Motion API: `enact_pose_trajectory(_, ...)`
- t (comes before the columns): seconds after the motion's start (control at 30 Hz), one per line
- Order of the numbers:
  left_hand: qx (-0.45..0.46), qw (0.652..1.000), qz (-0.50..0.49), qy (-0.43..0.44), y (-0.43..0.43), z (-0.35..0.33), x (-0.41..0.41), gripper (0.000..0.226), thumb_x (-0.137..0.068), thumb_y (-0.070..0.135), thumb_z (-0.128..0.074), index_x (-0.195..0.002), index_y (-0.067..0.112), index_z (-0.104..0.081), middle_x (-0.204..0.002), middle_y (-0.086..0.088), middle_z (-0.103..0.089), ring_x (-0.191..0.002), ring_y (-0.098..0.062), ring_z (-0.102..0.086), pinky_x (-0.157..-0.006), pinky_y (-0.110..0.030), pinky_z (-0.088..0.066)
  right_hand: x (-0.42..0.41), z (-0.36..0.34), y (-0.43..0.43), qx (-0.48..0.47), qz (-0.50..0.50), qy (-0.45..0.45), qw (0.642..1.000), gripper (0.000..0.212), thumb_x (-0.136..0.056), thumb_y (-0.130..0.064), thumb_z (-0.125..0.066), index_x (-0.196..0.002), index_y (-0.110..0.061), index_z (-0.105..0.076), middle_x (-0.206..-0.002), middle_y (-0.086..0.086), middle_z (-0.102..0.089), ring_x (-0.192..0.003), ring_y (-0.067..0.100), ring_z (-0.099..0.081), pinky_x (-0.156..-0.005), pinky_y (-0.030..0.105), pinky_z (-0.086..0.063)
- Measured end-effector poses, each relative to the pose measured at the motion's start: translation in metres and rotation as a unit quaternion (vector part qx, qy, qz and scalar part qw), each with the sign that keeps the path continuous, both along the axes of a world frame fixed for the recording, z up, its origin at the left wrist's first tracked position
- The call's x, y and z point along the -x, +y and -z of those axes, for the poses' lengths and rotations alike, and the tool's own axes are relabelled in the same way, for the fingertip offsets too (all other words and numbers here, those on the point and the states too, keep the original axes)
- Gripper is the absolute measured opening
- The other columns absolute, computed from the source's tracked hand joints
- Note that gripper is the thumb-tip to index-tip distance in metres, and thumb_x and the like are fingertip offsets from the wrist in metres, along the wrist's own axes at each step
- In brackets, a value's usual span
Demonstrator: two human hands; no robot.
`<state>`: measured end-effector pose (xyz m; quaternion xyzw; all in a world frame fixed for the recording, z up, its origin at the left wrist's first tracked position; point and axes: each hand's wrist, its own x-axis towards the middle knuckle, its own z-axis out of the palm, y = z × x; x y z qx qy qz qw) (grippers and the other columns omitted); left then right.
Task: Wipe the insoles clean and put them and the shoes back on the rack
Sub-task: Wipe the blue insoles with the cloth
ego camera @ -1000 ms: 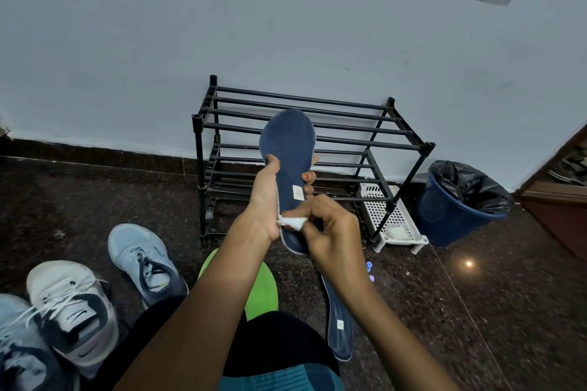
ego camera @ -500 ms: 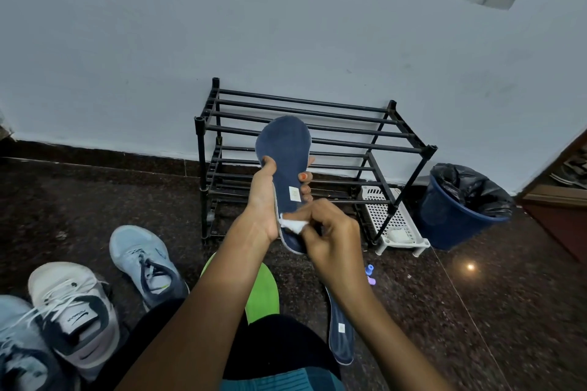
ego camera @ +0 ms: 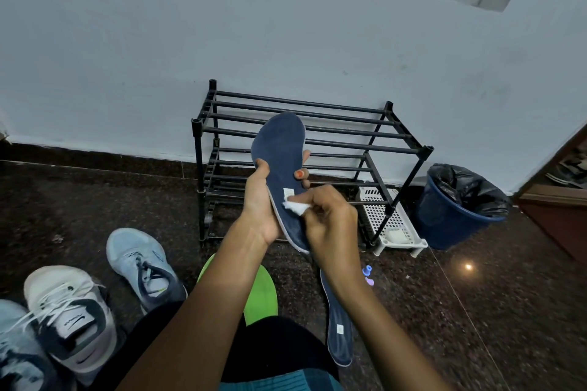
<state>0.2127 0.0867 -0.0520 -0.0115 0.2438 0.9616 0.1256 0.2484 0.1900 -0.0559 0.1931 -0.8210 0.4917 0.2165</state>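
My left hand (ego camera: 263,213) grips the navy insole (ego camera: 279,152), held up in front of the black rack (ego camera: 346,124). My right hand (ego camera: 330,222) pinches a white wipe (ego camera: 296,208) against it, just below a small white tag (ego camera: 288,192) whose print is too small to read. The logo on the tongue of the white shoe (ego camera: 73,311) is illegible too. A second navy insole (ego camera: 339,336) lies on the floor (ego camera: 476,311), partly behind my right forearm. A blue bin (ego camera: 451,225) stands right of the rack.
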Motion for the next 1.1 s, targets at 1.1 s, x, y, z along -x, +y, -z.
enact_pose_trajectory(1.1,-0.034,0.999,-0.021,0.023,0.009,0.002,-0.001,0.067,-0.096,0.056,-0.013,-0.116,0.009,-0.055,-0.065,0.002,-0.042,-0.07,-0.014,-0.044,-0.078,-0.029,-0.038,0.009,-0.002,0.003,0.013,0.056,-0.062,0.996,0.021,-0.078,0.009,-0.06,-0.081,-0.009,-0.071,-0.084,-0.001,-0.066,-0.085,0.015,-0.062,-0.073,0.014,-0.045)
